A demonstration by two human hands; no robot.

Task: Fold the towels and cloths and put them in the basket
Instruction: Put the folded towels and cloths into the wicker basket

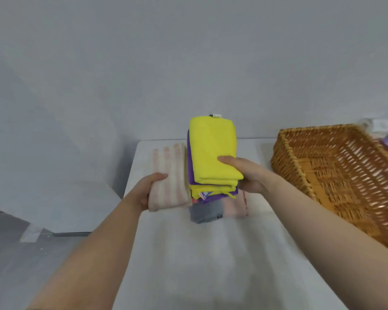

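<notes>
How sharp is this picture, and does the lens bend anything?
Head view: soft, even light, no hard shadows; the yellow cloth is fairly sharp; the grey towel lower down is smeared; the basket at the right edge looks stretched by the wide lens.

Plain bright yellow cloth (213,148), purple cloth (190,166) beneath it, grey cloth (205,212) lower down, pale pink towel (235,205) with a dark red edge line, striped towel (168,175) in cream and faded pink bands, golden-brown woven wicker basket (336,175), white desk (188,253), pale grey wall (188,52).
</notes>
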